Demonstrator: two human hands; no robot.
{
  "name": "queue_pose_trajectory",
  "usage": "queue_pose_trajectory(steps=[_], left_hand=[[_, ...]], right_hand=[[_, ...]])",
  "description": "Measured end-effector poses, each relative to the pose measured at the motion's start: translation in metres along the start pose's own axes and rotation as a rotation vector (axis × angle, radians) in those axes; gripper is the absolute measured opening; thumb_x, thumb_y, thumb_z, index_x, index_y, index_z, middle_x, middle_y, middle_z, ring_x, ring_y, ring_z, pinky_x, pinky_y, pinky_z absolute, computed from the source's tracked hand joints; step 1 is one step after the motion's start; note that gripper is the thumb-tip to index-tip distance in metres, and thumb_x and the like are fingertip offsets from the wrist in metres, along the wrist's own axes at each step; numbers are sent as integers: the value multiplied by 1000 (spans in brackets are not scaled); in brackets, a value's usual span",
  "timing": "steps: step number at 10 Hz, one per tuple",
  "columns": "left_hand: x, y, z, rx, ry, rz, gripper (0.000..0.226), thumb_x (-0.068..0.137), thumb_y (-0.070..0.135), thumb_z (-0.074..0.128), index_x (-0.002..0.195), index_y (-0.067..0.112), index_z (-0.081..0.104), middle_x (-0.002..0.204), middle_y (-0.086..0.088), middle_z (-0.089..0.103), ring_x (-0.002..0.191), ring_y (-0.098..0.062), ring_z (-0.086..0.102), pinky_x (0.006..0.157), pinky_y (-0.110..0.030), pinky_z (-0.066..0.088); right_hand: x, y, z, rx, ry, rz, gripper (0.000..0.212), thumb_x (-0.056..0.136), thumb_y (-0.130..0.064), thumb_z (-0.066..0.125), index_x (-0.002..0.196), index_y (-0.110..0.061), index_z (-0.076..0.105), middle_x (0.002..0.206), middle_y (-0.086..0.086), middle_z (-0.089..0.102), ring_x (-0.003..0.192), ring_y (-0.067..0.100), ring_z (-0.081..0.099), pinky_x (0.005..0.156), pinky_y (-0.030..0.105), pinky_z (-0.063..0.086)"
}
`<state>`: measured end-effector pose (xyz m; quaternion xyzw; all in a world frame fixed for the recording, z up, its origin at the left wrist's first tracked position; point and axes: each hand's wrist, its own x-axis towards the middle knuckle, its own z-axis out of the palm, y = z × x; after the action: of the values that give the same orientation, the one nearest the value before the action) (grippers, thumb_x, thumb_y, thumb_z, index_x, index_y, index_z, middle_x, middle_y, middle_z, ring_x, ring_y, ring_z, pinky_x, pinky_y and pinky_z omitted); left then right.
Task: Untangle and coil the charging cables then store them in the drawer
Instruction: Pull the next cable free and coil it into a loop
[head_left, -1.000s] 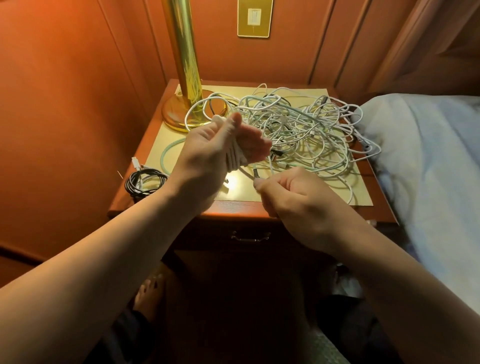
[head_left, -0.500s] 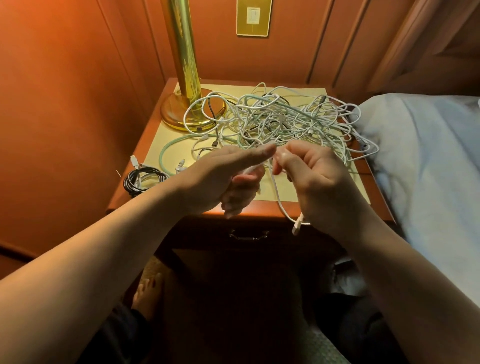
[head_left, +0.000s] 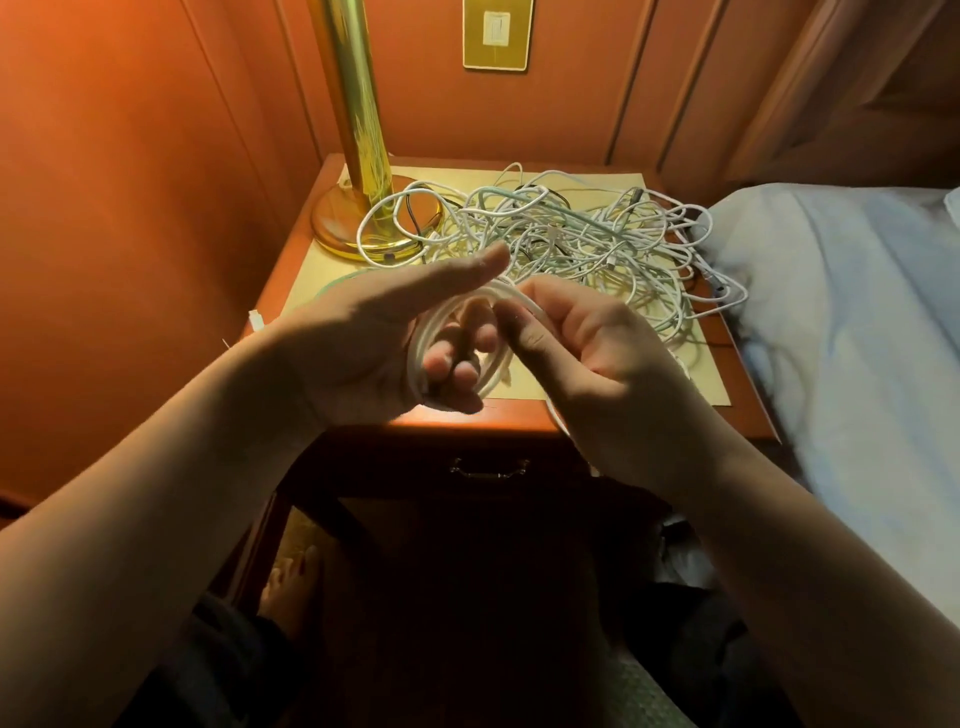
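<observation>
You are winding one white cable (head_left: 467, 332) into loops around the curled fingers of your left hand (head_left: 374, 343), whose thumb is stretching forward above the loops, and your right hand (head_left: 587, 348) is pinching the same cable at the top of the coil, feeding it round. Both hands are close together, almost touching, just above the front edge of the tabletop (head_left: 675, 384). A short free end of that cable is hanging below the coil, so this one looks nearly wound, though it is not yet finished or tied off. Behind your hands, the big tangle of white and pale green cables (head_left: 587, 239) is lying heaped across the middle and right of the tabletop, with one loop reaching over the base of the brass lamp (head_left: 358, 156) at the back left and a few strands trailing toward the bed (head_left: 857, 322) on the right. The drawer (head_left: 488, 467) under the tabletop is closed, its handle showing below your wrists, and nothing can be seen stored in it. Judging by that, you are early in the job: most of the cables are waiting to be pulled apart and coiled, and the drawer needs opening before any coil goes in.
</observation>
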<state>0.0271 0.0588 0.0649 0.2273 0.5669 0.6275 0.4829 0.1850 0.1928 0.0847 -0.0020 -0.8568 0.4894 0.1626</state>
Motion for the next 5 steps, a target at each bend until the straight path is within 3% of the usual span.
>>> queue_pose_trajectory(steps=[1,2,3,4,5], left_hand=[[-12,10,26,14,179,17,32,92,53,70,80,23,72,63,10,63,50,-3,58,49,-21,47],[-13,9,40,65,403,110,49,85,55,71,64,13,60,53,-2,52,40,-11,46,41,-19,41],[-12,4,48,170,578,251,68,91,63,61,48,11,55,45,-10,48,36,-19,43,39,-21,37],[-12,9,49,191,621,237,75,100,65,44,59,3,56,48,-9,44,36,-19,39,40,-22,34],[-10,10,44,194,465,104,64,105,56,40,65,8,55,51,1,38,40,-13,33,42,-24,31]], right_hand=[[1,3,1,-61,41,22,39,103,-41,50,87,-8,62,61,4,50,55,23,42,53,47,34],[6,13,7,-93,79,71,37,100,-43,51,83,-12,62,59,-1,47,53,15,40,52,48,36],[9,15,14,-108,85,87,35,101,-42,51,84,-13,62,64,6,58,59,27,52,56,49,42],[9,18,17,-115,100,89,27,102,-37,52,86,-17,62,69,11,60,62,29,54,56,48,44],[9,25,16,-121,118,98,23,101,-34,53,82,-20,58,64,4,56,56,19,49,53,43,42]])
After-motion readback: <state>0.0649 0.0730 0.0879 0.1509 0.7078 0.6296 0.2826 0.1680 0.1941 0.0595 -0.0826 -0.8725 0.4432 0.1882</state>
